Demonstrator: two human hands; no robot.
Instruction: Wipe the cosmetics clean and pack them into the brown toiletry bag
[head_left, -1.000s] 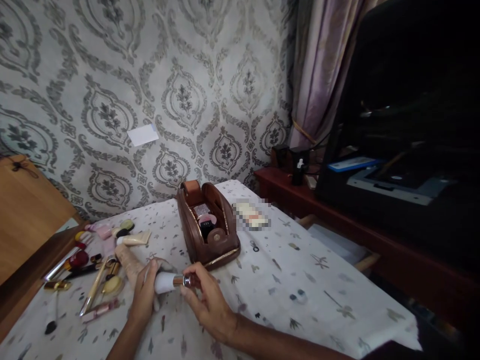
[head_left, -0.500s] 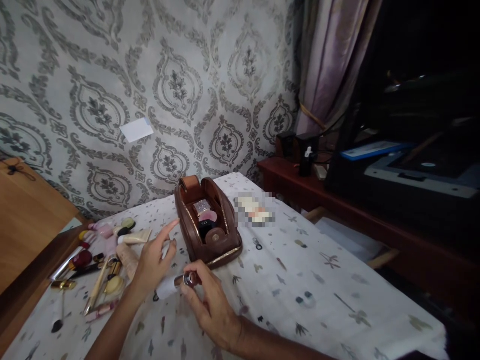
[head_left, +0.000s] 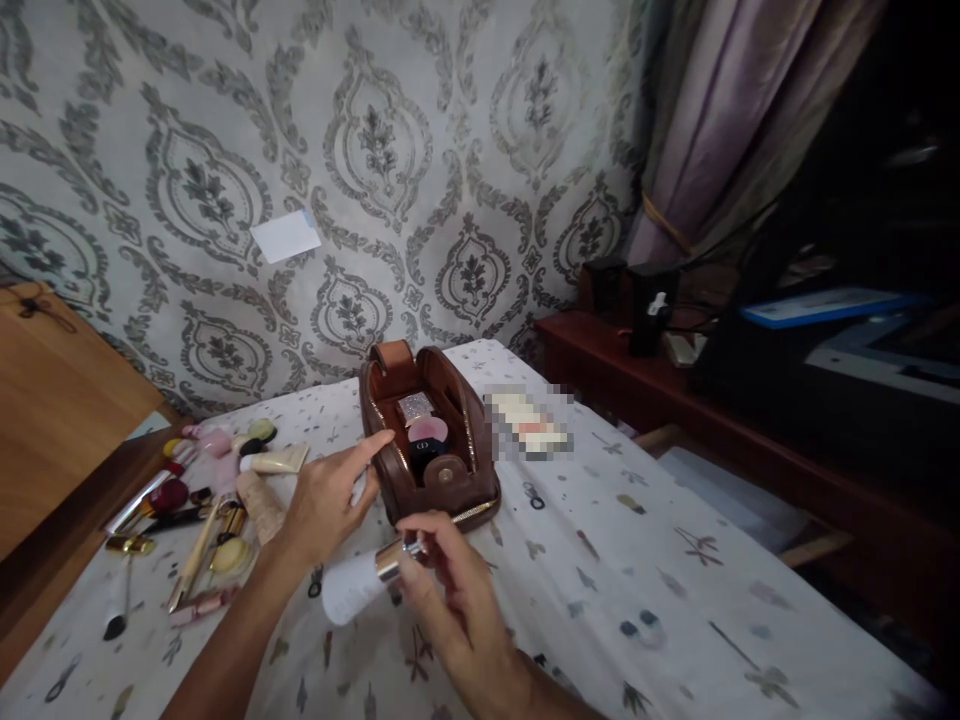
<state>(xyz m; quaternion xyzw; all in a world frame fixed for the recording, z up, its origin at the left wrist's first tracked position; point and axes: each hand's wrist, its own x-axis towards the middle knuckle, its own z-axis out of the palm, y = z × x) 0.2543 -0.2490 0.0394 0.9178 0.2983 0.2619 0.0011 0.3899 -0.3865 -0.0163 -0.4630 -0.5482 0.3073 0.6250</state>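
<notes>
My right hand (head_left: 457,590) grips a white bottle (head_left: 351,588) by its shiny silver cap, holding it tilted on its side above the patterned cloth. Just in front lies a brown leather cosmetic bag (head_left: 382,470), unzipped, with a glittery compact (head_left: 415,406) and a pink and black item (head_left: 428,437) inside. My left hand (head_left: 334,505) holds nothing; its index finger reaches the bag's left rim, the other fingers curling loosely. I cannot tell whether that fingertip touches the leather.
Makeup items lie at the left: a cream tube (head_left: 277,460), a beige tube (head_left: 260,505), a brush (head_left: 116,610) and several others. A blurred-out flat item (head_left: 525,425) rests right of the bag. Beyond the cloth's right edge stands a dark red desk (head_left: 592,375); a wooden board (head_left: 67,410) is at far left.
My left index finger has moved right to the bag's rim. The bottle in my right hand has come slightly nearer and shows more fully. The whole view has shifted a little.
</notes>
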